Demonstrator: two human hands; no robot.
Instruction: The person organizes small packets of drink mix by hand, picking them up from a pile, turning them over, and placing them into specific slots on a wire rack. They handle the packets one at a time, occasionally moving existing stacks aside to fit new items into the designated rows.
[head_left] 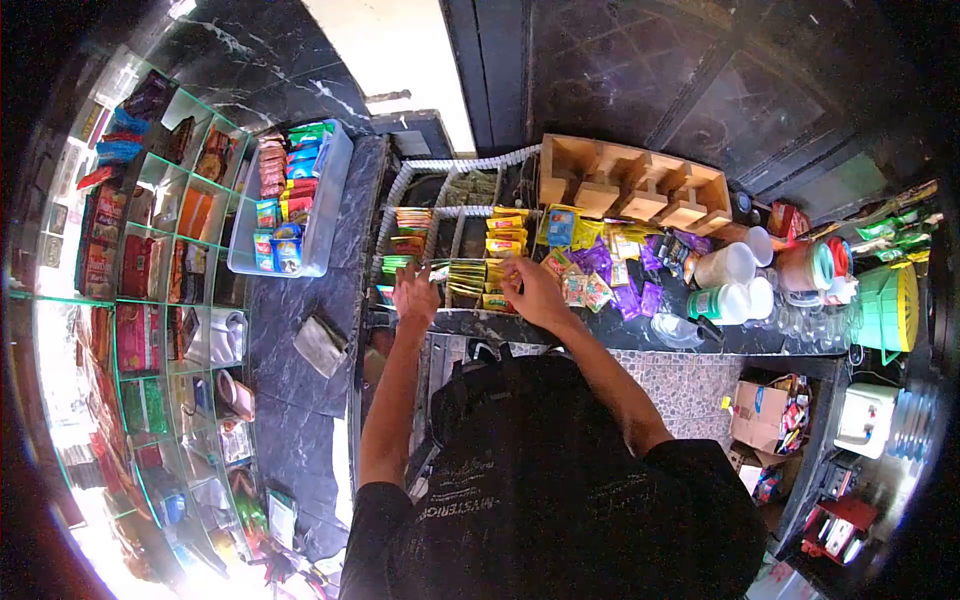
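Note:
My left hand reaches into a rack with white-wrapped dividers, its bent fingers on the left end of a row of green-and-yellow sachets. At the right side of that row, my right hand curls its fingers and thumb against yellow sachets. The fingertips of both hands are partly hidden among the packets. Orange and green sachets stand in the left column, just beyond my left hand. Loose purple packets and small pale packets lie right of my right hand.
A wooden divided box stands behind the loose packets. Several lidded jars and a green-and-yellow container are at the right. A clear bin of snacks sits at the left, beside glass shelves. A cardboard box is below.

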